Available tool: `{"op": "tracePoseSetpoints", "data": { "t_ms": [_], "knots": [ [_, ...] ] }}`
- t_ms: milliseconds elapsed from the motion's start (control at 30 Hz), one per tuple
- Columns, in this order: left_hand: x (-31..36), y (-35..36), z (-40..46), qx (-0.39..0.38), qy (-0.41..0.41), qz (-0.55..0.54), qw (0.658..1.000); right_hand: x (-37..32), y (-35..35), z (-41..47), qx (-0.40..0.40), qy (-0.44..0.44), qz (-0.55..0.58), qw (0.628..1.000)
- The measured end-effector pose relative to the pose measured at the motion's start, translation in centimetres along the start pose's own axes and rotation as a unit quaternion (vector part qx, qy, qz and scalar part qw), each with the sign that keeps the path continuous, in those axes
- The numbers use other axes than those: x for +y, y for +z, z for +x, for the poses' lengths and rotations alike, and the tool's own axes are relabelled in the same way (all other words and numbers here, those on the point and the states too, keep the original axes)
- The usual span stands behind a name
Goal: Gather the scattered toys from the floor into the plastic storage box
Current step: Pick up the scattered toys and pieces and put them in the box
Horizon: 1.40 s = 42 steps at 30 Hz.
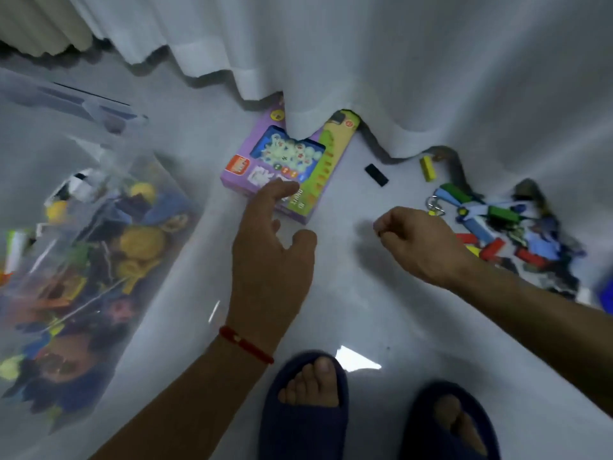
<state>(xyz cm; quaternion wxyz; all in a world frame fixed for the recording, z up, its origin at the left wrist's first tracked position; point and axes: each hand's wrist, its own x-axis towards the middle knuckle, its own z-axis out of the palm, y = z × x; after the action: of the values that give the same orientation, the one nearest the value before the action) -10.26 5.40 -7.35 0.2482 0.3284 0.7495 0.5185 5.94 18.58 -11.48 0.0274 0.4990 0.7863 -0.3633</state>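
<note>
A clear plastic storage box (109, 151) stands at the left, holding several colourful toys. A purple and green toy carton (308, 161) lies on the floor, its far end under the curtain. My left hand (272, 247), a red band on its wrist, hovers open over the carton's near edge, fingers spread. My right hand (414, 240) hangs over the bare floor with its fingers curled and nothing visible in them. A pile of coloured blocks (510, 227) lies to its right. A black block (376, 175) and a yellow block (428, 168) lie apart near the curtain.
A white curtain (398, 68) hangs down to the floor across the back. My feet in dark blue slippers (305, 416) stand at the bottom. A blue object (605, 290) shows at the right edge.
</note>
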Motion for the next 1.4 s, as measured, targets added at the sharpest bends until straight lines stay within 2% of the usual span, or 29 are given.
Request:
{"op": "tracePoseSetpoints", "data": {
  "t_ms": [133, 200, 267, 400, 533, 633, 667, 733, 800, 1000, 1100, 1233, 1400],
  "knots": [
    [-0.6, 4.4, 0.1, -0.130, -0.029, 0.065, 0.989, 6.3, -5.6, -3.6, -0.030, 0.027, -0.147, 0.988],
    [-0.4, 6.4, 0.1, -0.175, -0.026, 0.091, 0.980, 8.5, -8.3, -5.4, -0.028, 0.069, -0.160, 0.984],
    [-0.2, 8.5, 0.2, -0.230, -0.009, 0.110, 0.967, 10.9, -9.9, -7.0, -0.010, 0.117, -0.128, 0.985],
    [0.2, 12.1, 1.0, -0.353, 0.055, 0.210, 0.910, 15.7, -8.5, -8.8, 0.035, 0.215, -0.117, 0.969],
    [0.7, 15.7, 2.5, -0.438, 0.108, 0.284, 0.846, 17.0, -5.1, -6.4, 0.152, 0.219, -0.058, 0.962],
    [0.9, 19.2, 3.4, -0.443, 0.133, 0.321, 0.827, 17.2, -4.2, -2.4, 0.230, 0.157, -0.059, 0.959],
    [0.8, 20.4, 3.6, -0.438, 0.135, 0.322, 0.828, 17.4, -4.3, -1.1, 0.222, 0.142, -0.075, 0.962],
    [0.2, 22.7, 3.9, -0.430, 0.137, 0.315, 0.835, 18.1, -5.0, 1.1, 0.157, 0.121, -0.155, 0.968],
    [-0.5, 24.7, 4.2, -0.424, 0.153, 0.314, 0.835, 18.9, -6.1, 2.6, 0.109, 0.109, -0.232, 0.960],
    [-1.4, 28.9, 4.9, -0.379, 0.239, 0.322, 0.834, 21.4, -7.4, 4.3, 0.140, 0.054, -0.310, 0.939],
    [-2.1, 29.4, 4.7, -0.363, 0.228, 0.312, 0.848, 21.4, -7.2, 4.7, 0.136, 0.035, -0.339, 0.930],
    [-2.7, 29.0, 4.4, -0.358, 0.223, 0.313, 0.851, 20.1, -6.8, 4.5, 0.116, 0.058, -0.375, 0.918],
    [-2.4, 28.2, 4.5, -0.327, 0.210, 0.295, 0.873, 19.6, -7.6, 3.7, 0.141, 0.041, -0.377, 0.915]
  ]
}}
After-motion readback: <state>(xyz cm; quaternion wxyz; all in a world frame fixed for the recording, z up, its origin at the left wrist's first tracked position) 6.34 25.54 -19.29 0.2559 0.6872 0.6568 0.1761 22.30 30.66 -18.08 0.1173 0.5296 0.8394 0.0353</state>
